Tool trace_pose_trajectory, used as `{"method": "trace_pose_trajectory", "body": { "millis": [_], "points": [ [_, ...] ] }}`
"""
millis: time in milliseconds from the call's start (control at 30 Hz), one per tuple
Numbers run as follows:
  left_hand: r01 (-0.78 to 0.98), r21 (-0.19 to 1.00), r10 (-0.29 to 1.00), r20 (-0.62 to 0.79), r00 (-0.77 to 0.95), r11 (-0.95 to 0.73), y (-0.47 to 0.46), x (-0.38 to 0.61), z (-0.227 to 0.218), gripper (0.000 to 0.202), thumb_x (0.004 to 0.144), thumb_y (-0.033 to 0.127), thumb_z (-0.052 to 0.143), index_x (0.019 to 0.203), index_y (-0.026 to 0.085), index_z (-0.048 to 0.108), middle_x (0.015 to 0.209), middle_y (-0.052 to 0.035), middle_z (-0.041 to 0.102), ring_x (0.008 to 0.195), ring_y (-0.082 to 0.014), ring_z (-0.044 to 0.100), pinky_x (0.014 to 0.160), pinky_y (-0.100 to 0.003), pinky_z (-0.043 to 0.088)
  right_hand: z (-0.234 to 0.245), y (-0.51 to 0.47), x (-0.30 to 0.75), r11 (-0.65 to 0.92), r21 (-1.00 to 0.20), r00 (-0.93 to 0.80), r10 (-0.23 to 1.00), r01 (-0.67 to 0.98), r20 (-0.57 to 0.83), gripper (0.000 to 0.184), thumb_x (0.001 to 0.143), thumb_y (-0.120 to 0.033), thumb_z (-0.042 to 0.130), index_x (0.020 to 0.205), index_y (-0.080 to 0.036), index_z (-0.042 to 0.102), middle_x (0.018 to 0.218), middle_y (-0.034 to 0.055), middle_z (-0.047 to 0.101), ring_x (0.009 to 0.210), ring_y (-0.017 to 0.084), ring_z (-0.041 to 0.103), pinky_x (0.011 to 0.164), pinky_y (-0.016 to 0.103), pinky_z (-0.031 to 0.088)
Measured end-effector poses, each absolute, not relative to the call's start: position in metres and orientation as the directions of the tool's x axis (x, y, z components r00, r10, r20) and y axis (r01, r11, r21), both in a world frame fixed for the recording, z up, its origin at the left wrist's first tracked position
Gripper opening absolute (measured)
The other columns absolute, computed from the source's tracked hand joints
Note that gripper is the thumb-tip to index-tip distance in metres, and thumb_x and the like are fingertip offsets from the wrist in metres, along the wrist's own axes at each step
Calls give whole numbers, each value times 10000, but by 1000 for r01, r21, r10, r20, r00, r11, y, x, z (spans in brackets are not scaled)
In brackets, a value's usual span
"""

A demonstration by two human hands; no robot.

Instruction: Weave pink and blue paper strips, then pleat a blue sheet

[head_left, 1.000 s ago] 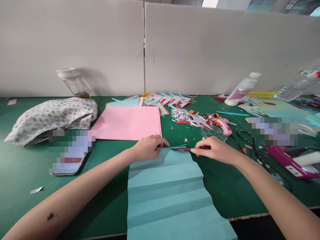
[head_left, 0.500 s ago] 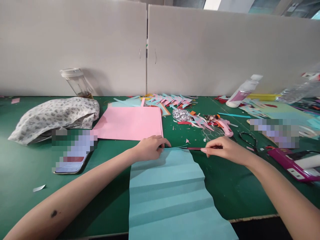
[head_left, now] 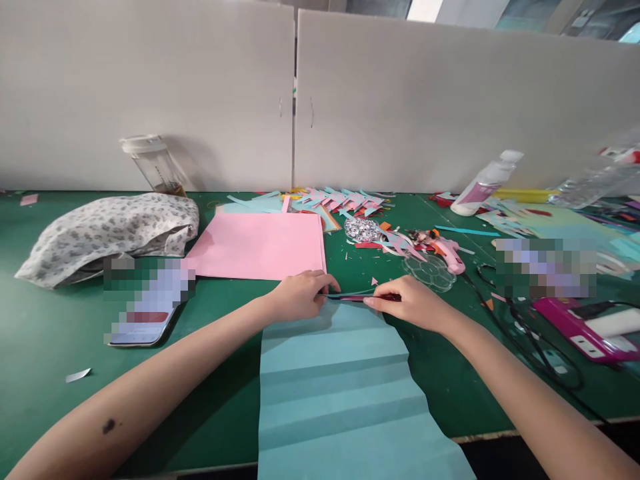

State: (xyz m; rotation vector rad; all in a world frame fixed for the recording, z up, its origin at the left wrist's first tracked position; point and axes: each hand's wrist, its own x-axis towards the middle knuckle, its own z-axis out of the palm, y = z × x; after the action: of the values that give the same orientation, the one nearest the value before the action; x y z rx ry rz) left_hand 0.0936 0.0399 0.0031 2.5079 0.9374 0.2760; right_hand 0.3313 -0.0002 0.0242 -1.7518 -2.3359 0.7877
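Note:
A long light-blue sheet of paper (head_left: pixel 335 387) with crosswise folds runs from the table towards me and over its near edge. At the sheet's far left corner, my left hand (head_left: pixel 300 297) has its fingers bent down, gripping the paper. My right hand (head_left: pixel 407 301) is closed around a slim dark-red tool (head_left: pixel 356 299), whose exact kind I cannot make out. This tool lies along the far edge of the sheet, its tip close to my left fingers. A thin blue strip (head_left: pixel 357 292) shows just beyond it.
Pink paper (head_left: pixel 265 247) lies behind my left hand, with a phone (head_left: pixel 147 310) and a patterned cloth pouch (head_left: pixel 115 230) further left. Paper scraps (head_left: pixel 345 200), a pink glue gun (head_left: pixel 450 255), a bottle (head_left: pixel 485 185) and a magenta power strip (head_left: pixel 583 330) occupy the back and right.
My right hand has moved left along the paper's far edge with the slim tool, close to my left hand. My left hand has stayed in place.

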Motion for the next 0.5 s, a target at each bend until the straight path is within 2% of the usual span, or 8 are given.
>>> {"method": "trace_pose_trajectory", "body": {
  "millis": [200,367,500],
  "points": [
    [572,486,663,22,748,-661,40,93,5,338,741,111,431,1033,238,546,899,-4,599,874,-160,559,633,-248,422,30,1,347,159,-420,-281,928,893,-246,501,791,-615,433,599,-194,627,502,-2,478,487,120,403,484,257,234],
    [571,493,662,15,749,-657,41,94,4,339,741,114,438,1043,226,545,901,-12,607,880,-164,559,644,-254,425,38,-2,383,37,-359,-150,944,932,-294,479,756,-612,492,573,-193,635,478,-14,418,458,108,337,471,269,196],
    [563,503,663,25,748,-656,40,93,3,337,739,112,440,1040,226,540,896,-7,604,880,-160,559,639,-250,421,40,-7,384,41,-426,-180,939,904,-291,470,749,-607,501,575,-192,635,476,-24,388,461,102,294,474,272,191]
  ]
}}
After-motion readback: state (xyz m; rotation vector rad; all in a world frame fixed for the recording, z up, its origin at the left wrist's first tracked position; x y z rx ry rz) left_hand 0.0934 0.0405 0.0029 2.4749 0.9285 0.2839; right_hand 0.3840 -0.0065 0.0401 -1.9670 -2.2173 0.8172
